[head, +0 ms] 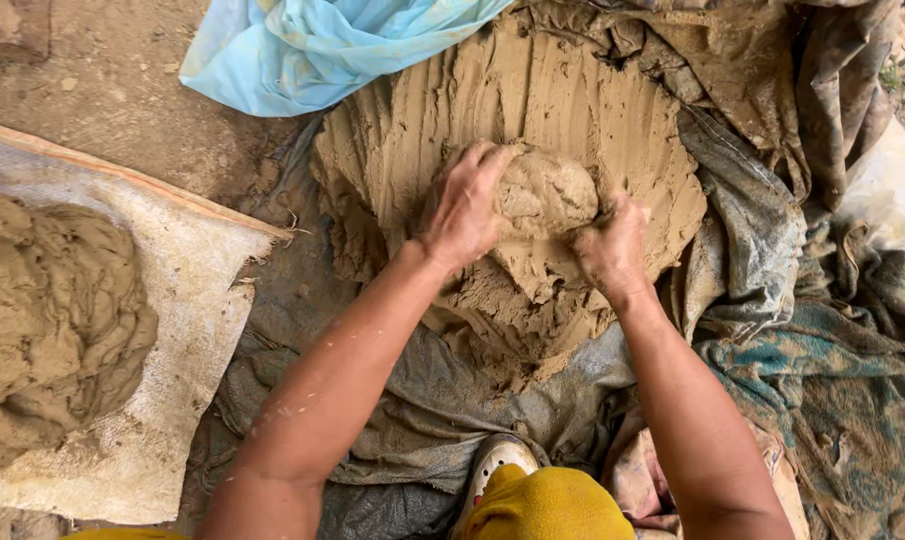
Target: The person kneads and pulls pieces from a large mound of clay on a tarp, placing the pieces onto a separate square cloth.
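Two clay masses, one lump. My left hand (465, 208) and right hand (611, 246) cup the clay lump (545, 190) from both sides, fingers curled, atop the large grooved clay mound (533, 90). Second clay heap (48, 320) on white sack (188, 300), left. One blue plastic sheet (313, 45), top edge.

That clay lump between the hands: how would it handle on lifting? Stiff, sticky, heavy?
The clay lump probably deforms rather than breaks: the big clay mound beneath keeps deep finger grooves. Likely sticky, since the left hand and right hand are smeared with it. Dense-looking, so probably heavy for its size.
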